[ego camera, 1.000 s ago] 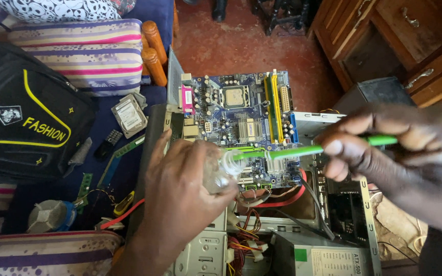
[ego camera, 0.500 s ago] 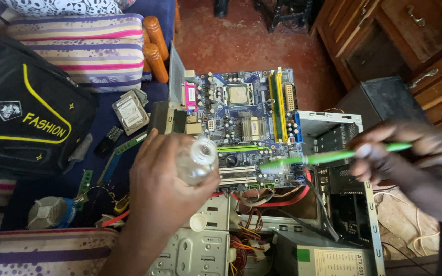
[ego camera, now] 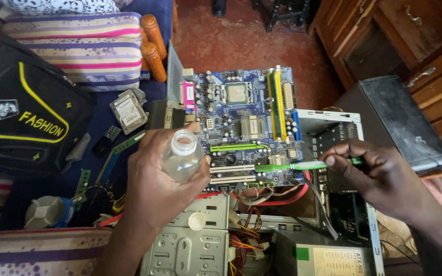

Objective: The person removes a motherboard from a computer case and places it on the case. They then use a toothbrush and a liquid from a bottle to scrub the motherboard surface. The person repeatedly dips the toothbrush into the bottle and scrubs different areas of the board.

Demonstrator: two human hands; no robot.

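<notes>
My left hand [ego camera: 152, 186] grips a small clear plastic bottle [ego camera: 181, 156] with its cap off, held over the lower left of a blue motherboard [ego camera: 244, 122]. My right hand [ego camera: 377, 176] holds a green toothbrush [ego camera: 295, 165] by its handle; the bristle end rests on the board's lower slots, near its bottom edge. The board lies on top of an open grey computer case [ego camera: 195, 250]. A white bottle cap [ego camera: 197, 221] sits on the case's metal frame just below my left hand.
A black backpack [ego camera: 24, 120] lies at the left beside a striped cushion [ego camera: 80, 48]. A hard drive [ego camera: 128, 111] and loose circuit strips sit on the blue cloth. A black case panel [ego camera: 400, 122] leans at the right by wooden drawers [ego camera: 420, 46]. A power supply [ego camera: 328, 258] sits at the bottom.
My right hand has brought the toothbrush down and left, so its head now touches the board's lower slots. My left hand has tilted the bottle more upright and shifted slightly right.
</notes>
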